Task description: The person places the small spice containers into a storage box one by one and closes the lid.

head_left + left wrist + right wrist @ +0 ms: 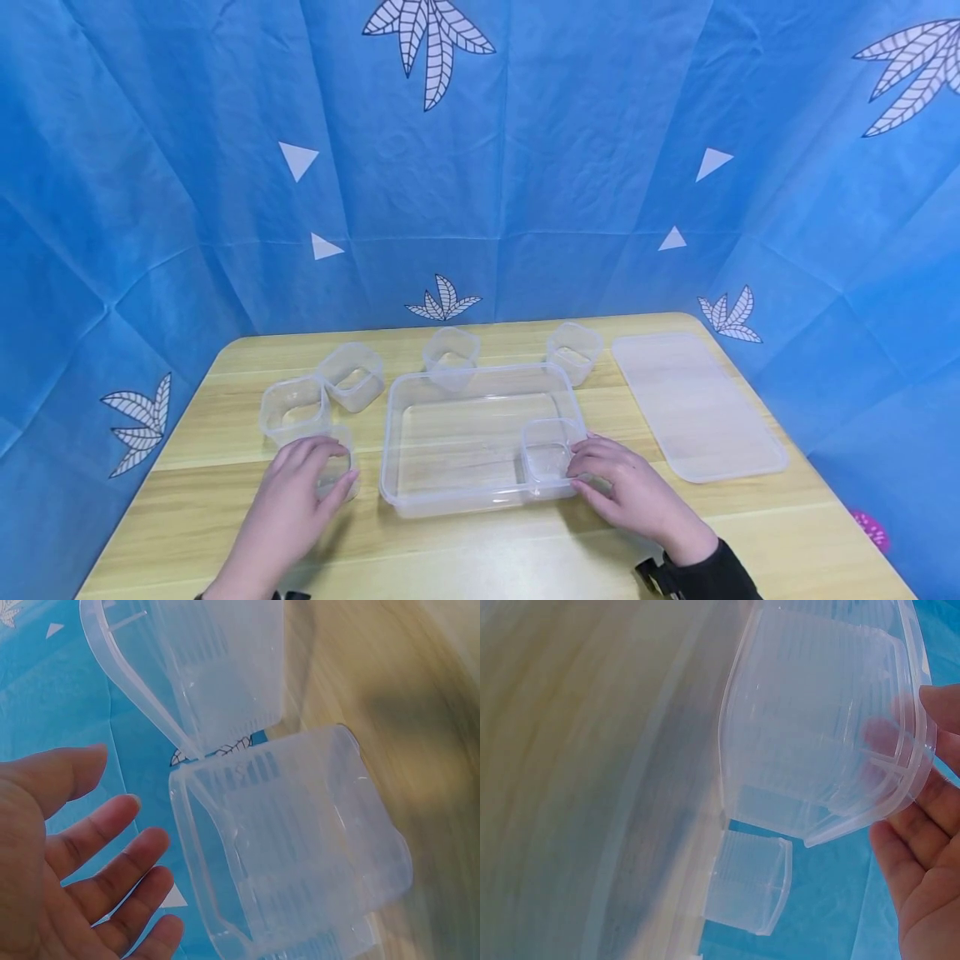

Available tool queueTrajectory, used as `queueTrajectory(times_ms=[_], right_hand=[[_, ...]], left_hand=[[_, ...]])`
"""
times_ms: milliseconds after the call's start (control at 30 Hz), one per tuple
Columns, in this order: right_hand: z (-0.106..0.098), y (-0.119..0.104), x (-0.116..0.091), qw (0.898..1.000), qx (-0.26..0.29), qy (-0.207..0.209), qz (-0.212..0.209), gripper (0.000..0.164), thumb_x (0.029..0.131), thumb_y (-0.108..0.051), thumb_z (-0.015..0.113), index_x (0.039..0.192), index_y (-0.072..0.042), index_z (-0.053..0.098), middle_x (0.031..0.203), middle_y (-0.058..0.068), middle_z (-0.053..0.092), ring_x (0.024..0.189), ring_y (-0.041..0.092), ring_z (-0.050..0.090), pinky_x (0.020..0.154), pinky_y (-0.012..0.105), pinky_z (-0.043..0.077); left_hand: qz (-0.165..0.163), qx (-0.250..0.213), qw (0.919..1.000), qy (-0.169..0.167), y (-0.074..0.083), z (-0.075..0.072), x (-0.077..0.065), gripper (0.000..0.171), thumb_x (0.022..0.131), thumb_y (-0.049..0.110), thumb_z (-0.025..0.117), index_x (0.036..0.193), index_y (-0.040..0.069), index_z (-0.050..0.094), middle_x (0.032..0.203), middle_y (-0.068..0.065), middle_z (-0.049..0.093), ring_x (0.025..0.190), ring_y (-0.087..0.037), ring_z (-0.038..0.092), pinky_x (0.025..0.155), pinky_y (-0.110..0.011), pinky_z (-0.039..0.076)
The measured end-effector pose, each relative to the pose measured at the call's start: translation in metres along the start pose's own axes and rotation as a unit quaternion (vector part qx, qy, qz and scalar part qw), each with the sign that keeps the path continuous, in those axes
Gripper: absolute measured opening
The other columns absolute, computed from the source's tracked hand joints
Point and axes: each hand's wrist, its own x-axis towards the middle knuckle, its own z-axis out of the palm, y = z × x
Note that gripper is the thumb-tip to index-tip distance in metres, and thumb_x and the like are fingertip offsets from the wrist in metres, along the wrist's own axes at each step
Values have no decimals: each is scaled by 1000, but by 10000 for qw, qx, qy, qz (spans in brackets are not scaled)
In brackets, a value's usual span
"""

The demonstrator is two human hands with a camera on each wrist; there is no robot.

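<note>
**While one square tub [551, 457] sits in the rectangular box [453, 429], five more stand outside**

As we look down from the head view, we see the clear plastic box on a wood-grain table [502, 558], the inner tub at its near right corner. Our right hand [630, 487] is at that corner, its fingertips against the edge; we cannot tell whether they grip tub or box. Our left hand [292, 487] arches over the near left tub [342, 435], thumb apart from the fingers. Beyond it stand two more, the front-left tub [285, 421] and the rear-left tub [351, 383]. Behind the box are the middle tub [452, 343] and the rear-right tub [575, 346]. A flat translucent lid [697, 404] lies to the right, and blue leaf-print cloth [502, 167] hangs behind.

From the left wrist, we find our left fingers loosely spread, thumb wide of them, just beside a tub's rim.

From the right wrist, our right fingers bend around the box's rim, some fingertips showing through clear plastic; another tub stands beyond.
</note>
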Motion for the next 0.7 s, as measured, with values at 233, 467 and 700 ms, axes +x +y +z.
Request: queueTrajectory(times_ms=[233, 467, 700], right_hand=[[1, 0, 0, 10000, 48, 11, -1, 6, 95, -19, 69, 91, -18, 72, 99, -6, 70, 108, 23, 65, 103, 52, 46], [2, 2, -1, 10000, -55, 18, 35, 4, 90, -15, 73, 91, -19, 73, 100, -5, 71, 109, 21, 65, 104, 50, 46], [2, 2, -1, 10000, -9, 18, 44, 7, 95, -21, 70, 90, -16, 73, 100, -5, 71, 109, 21, 65, 105, 47, 45]], left_hand=[[-185, -48, 9998, -28, -6, -1, -5, 28, 78, 16, 84, 100, 6, 70, 109, -12, 68, 111, -38, 56, 95, -55, 41], [-241, -33, 9997, 13, -11, 0, -11, 27, 79, 16, 83, 100, 4, 70, 108, -15, 68, 110, -40, 56, 95, -56, 40], [-355, -32, 9994, 1, -16, 0, -16, 28, 78, 15, 83, 99, 5, 69, 106, -15, 69, 107, -41, 58, 93, -58, 40]])
